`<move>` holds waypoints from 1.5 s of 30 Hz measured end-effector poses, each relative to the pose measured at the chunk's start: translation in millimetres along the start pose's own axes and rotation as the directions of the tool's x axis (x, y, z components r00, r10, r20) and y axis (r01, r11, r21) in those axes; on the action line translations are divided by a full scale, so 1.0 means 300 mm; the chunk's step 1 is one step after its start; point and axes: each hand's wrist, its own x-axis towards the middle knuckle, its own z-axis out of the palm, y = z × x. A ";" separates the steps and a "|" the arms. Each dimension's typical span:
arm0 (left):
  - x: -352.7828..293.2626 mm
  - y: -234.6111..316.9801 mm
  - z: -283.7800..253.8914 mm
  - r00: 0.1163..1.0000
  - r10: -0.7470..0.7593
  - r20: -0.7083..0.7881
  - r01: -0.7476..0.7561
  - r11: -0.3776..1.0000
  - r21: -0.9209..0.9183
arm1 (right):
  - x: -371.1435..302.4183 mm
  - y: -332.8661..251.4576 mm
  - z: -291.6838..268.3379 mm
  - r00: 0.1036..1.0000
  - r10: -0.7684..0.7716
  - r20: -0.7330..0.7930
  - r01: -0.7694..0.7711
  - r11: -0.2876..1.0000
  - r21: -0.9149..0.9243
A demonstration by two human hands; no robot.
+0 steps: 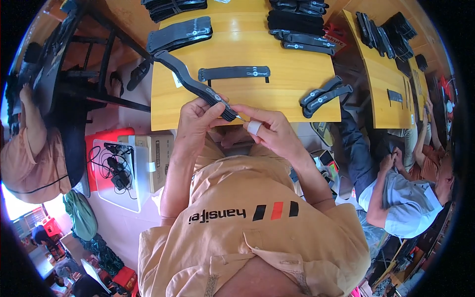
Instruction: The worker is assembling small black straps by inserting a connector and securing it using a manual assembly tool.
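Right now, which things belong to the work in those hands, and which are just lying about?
Likely part of the work:
dark strap bundle, held by the left hand, right hand at its end
single strap on the table
stacked straps

Apparently just lying about:
clear bin
black cables
cardboard box

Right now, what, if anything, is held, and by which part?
Left hand: black strap bundle, near its lower end. Right hand: apparently a small metal item; exact hold unclear.
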 end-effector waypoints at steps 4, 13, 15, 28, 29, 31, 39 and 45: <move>0.008 0.004 0.005 1.000 -0.027 0.001 0.026 0.998 0.062 | 0.004 0.059 0.018 0.967 -0.231 -0.105 0.193 0.937 -0.290; 0.035 0.002 0.024 0.997 -0.073 0.018 0.073 0.997 0.025 | 0.005 0.078 0.008 0.995 0.004 -0.098 0.013 0.986 0.164; 0.039 -0.016 0.010 0.998 -0.067 -0.023 0.070 0.984 0.164 | 0.009 0.086 0.030 0.988 -0.048 -0.146 0.056 0.997 0.057; 0.001 0.031 -0.011 0.978 -0.185 0.101 0.111 0.858 0.501 | -0.004 0.063 -0.006 0.982 0.169 0.089 -0.191 0.876 0.444; 0.001 0.029 -0.014 0.978 -0.184 0.102 0.110 0.858 0.502 | -0.004 0.058 -0.008 0.982 0.167 0.088 -0.189 0.876 0.443; 0.003 0.022 -0.024 0.966 -0.203 0.162 0.117 0.897 0.425 | -0.004 0.054 -0.010 0.987 0.136 0.080 -0.157 0.906 0.394; 0.003 -0.015 -0.028 0.976 -0.136 0.168 0.080 0.950 0.303 | -0.005 0.087 -0.019 0.983 0.094 0.155 -0.165 0.815 0.556; 0.000 0.002 -0.006 0.973 -0.195 0.126 0.167 0.964 0.205 | 0.008 0.059 -0.004 0.988 -0.124 -0.095 0.149 0.928 0.342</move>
